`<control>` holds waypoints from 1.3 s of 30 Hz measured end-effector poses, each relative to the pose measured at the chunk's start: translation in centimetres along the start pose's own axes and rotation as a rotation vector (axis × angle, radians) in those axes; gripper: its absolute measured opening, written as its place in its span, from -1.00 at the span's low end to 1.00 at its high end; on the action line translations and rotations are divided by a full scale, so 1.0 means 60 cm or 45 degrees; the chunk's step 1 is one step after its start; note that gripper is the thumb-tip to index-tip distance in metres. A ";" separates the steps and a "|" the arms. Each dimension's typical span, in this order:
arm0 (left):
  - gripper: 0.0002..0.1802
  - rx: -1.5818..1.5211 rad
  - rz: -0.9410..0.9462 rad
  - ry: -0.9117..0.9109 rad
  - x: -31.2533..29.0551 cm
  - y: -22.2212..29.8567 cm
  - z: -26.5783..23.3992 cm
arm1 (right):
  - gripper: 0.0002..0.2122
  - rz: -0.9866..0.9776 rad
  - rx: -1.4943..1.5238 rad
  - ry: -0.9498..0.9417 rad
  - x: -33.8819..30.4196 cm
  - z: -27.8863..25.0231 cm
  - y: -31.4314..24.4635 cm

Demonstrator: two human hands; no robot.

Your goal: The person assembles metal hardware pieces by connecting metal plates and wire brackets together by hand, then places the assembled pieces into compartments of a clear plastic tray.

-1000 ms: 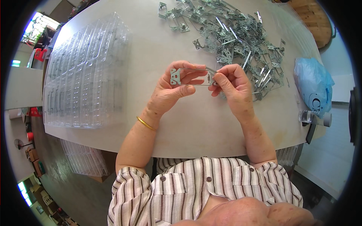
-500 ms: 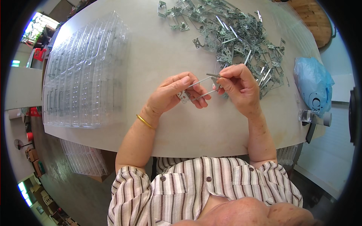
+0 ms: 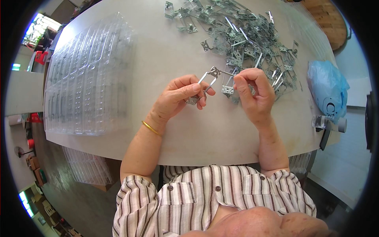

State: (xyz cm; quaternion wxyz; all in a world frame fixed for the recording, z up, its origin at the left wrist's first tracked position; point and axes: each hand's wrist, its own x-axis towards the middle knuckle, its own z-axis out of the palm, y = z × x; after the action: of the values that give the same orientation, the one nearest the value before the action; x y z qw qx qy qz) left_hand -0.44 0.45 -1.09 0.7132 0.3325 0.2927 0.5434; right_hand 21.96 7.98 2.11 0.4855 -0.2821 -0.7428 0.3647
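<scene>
A small metal bracket [image 3: 215,72], with perforated end plates joined by two thin bars, is pinched between the thumb and fingers of my left hand [image 3: 175,94]. Its upper plate sticks out past my fingertips; the lower plate lies partly behind them. From that upper plate a thin metal bar [image 3: 227,73] runs across to my right hand [image 3: 256,94], where thumb and forefinger close on its end. Whether this bar is joined to the bracket I cannot tell. Just beyond my right fingertips lies a big heap of similar brackets [image 3: 237,47].
Stacked clear plastic trays [image 3: 87,79] stand on the table's left side. At the right edge are a blue plastic bag [image 3: 327,89] and a clear bottle [image 3: 329,123]. More clear trays [image 3: 89,166] sit below the table edge at left. A round wooden stool [image 3: 325,19] is at the far right.
The bracket has turned so its upper plate now points away from me and faces up. My right hand has shifted slightly right, and the bar it grips now stretches between both hands.
</scene>
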 end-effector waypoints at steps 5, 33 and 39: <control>-0.76 0.044 -0.004 -0.009 0.001 -0.002 0.005 | -0.92 -0.126 -0.145 0.000 0.002 0.005 -0.006; -0.82 0.150 -0.017 -0.092 0.002 -0.012 -0.002 | -0.87 -0.272 -0.328 -0.018 -0.002 0.015 -0.007; -0.76 0.212 -0.029 -0.062 0.002 -0.006 0.005 | -0.88 -0.222 -0.275 -0.027 -0.002 0.016 -0.008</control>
State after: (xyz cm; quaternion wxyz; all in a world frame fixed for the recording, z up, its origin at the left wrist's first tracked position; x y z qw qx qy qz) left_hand 0.01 0.43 -1.22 0.6961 0.4004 0.3231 0.5008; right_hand 21.06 7.34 2.19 0.4740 -0.2633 -0.8046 0.2421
